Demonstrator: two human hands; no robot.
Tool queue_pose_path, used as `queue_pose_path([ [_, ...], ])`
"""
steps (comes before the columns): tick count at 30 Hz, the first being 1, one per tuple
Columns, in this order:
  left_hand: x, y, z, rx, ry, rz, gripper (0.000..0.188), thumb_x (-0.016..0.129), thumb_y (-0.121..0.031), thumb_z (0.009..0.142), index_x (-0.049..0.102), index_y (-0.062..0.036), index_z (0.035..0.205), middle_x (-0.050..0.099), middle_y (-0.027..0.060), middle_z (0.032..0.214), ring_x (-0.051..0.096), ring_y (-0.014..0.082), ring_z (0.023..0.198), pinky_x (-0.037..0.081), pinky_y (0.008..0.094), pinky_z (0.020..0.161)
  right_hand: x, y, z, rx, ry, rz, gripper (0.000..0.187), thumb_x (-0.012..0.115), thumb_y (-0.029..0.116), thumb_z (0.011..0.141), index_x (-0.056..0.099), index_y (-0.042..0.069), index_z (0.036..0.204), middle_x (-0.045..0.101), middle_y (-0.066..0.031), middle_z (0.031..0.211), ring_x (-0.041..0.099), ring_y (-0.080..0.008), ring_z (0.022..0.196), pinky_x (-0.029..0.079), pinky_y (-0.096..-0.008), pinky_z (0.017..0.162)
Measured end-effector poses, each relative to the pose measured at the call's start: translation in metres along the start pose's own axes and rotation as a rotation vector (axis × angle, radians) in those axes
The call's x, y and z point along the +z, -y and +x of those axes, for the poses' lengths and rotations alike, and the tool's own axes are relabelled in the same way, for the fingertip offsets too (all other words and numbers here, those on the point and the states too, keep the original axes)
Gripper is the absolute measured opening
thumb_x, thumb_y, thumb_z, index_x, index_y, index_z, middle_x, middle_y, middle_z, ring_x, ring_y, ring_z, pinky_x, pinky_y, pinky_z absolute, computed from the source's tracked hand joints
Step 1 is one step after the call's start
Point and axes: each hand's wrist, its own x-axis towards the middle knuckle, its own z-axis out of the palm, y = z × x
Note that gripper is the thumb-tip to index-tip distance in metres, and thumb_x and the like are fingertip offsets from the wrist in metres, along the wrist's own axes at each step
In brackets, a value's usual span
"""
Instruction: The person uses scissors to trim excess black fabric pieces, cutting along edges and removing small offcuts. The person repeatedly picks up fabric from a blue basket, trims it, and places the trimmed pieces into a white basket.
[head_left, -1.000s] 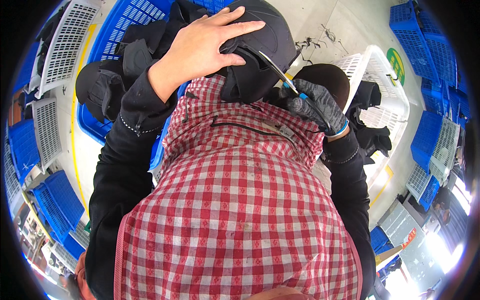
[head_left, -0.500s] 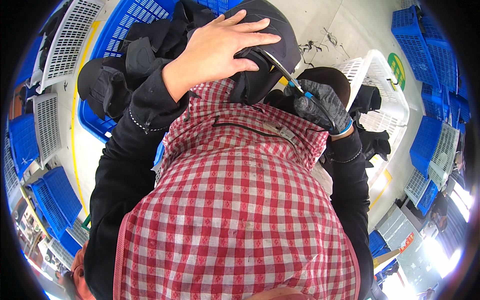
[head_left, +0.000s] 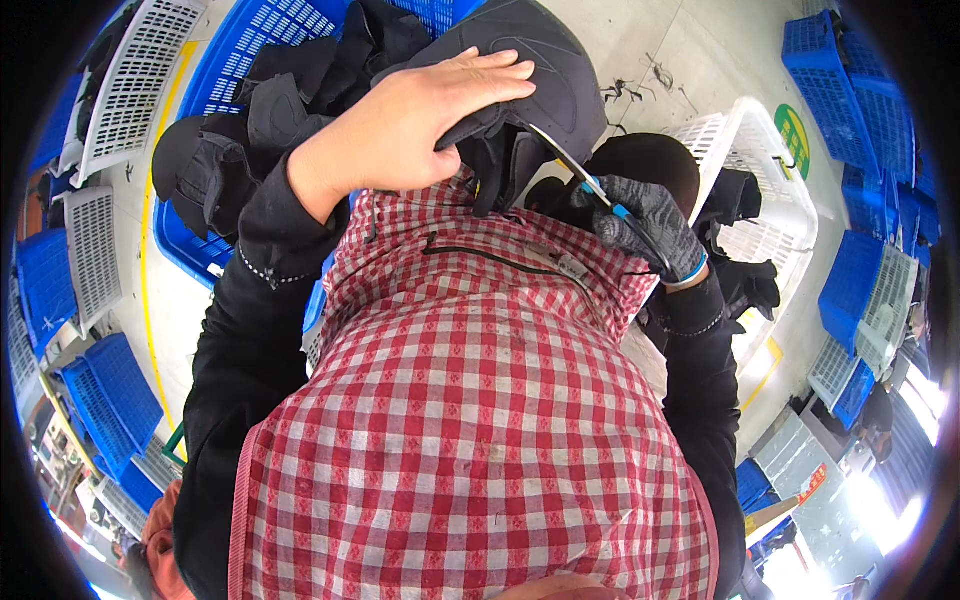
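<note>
A black cap [head_left: 545, 65] with stitched seams lies over my lap, its dark inner flaps hanging toward the apron. My bare left hand [head_left: 420, 120] is laid across the cap's near left part. Its fingers stretch over the top and the thumb bends at the edge, gripping the fabric. In a grey knitted glove, my right hand [head_left: 650, 220] is wrapped round a pair of scissors [head_left: 562, 155] with blue marks near the handle. The blades point up and left, and their tip reaches the cap's edge. Whether any thread lies at the tip is too small to tell.
A blue basket [head_left: 185, 215] heaped with black caps [head_left: 205, 165] stands at the left. On the right is a white basket [head_left: 800, 235] with more black pieces. Thread scraps [head_left: 625, 90] litter the floor. Stacked blue and white crates line both sides.
My left hand has slid a little left and down, with its fingers drawn closer together. The scissors and my right hand have shifted slightly down and right.
</note>
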Motion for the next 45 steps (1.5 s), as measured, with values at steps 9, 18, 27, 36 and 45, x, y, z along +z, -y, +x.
queue_pose_path([
  [9, -0.003, 0.024, -0.002, 0.006, 0.009, -0.037, 0.079, 0.061, 0.007, 0.067, 0.06, -0.012, 0.144, 0.054, 0.0116, 0.154, 0.045, 0.0306, 0.147, 0.032, 0.0438, 0.126, 0.0, 0.011, 0.021, -0.047, 0.003, -0.035, 0.045, 0.078, 0.034, 0.093, 0.07, 0.001, 0.123, 0.076, -0.0115, 0.102, 0.072, -0.0219, 0.095, 0.056, -0.034, 0.088],
  [18, -0.002, 0.024, -0.001, 0.02, 0.0, 0.007, 0.08, 0.063, 0.004, 0.067, 0.059, -0.0125, 0.145, 0.054, 0.0132, 0.153, 0.045, 0.0304, 0.146, 0.038, 0.0425, 0.123, -0.005, 0.02, 0.019, -0.101, -0.017, -0.221, 0.043, 0.078, 0.034, 0.093, 0.07, 0.001, 0.12, 0.076, -0.0123, 0.103, 0.072, -0.024, 0.095, 0.056, -0.0346, 0.088],
  [27, -0.002, 0.023, 0.0, -0.001, -0.009, -0.047, 0.08, 0.061, 0.008, 0.065, 0.061, -0.01, 0.144, 0.053, 0.0115, 0.155, 0.044, 0.0305, 0.148, 0.03, 0.0453, 0.127, -0.003, 0.024, 0.021, 0.085, 0.071, 0.058, 0.05, 0.072, 0.043, 0.097, 0.069, -0.001, 0.119, 0.074, -0.012, 0.104, 0.069, -0.0217, 0.098, 0.054, -0.0344, 0.091],
  [36, -0.002, 0.022, 0.0, 0.013, -0.023, -0.051, 0.08, 0.06, 0.008, 0.066, 0.061, -0.0105, 0.143, 0.054, 0.0112, 0.154, 0.044, 0.0304, 0.148, 0.031, 0.0454, 0.126, -0.001, 0.02, 0.016, 0.142, 0.072, 0.188, 0.055, 0.073, 0.047, 0.096, 0.068, 0.0, 0.123, 0.073, -0.0088, 0.108, 0.068, -0.0175, 0.097, 0.053, -0.0308, 0.088],
  [45, -0.001, 0.021, 0.002, 0.009, -0.018, -0.033, 0.078, 0.06, 0.008, 0.067, 0.062, -0.0114, 0.143, 0.054, 0.0107, 0.154, 0.044, 0.03, 0.148, 0.032, 0.0449, 0.126, 0.0, 0.03, 0.021, 0.151, 0.054, 0.217, 0.039, 0.071, 0.032, 0.1, 0.069, -0.001, 0.121, 0.074, -0.0084, 0.104, 0.068, -0.0163, 0.096, 0.053, -0.0305, 0.086],
])
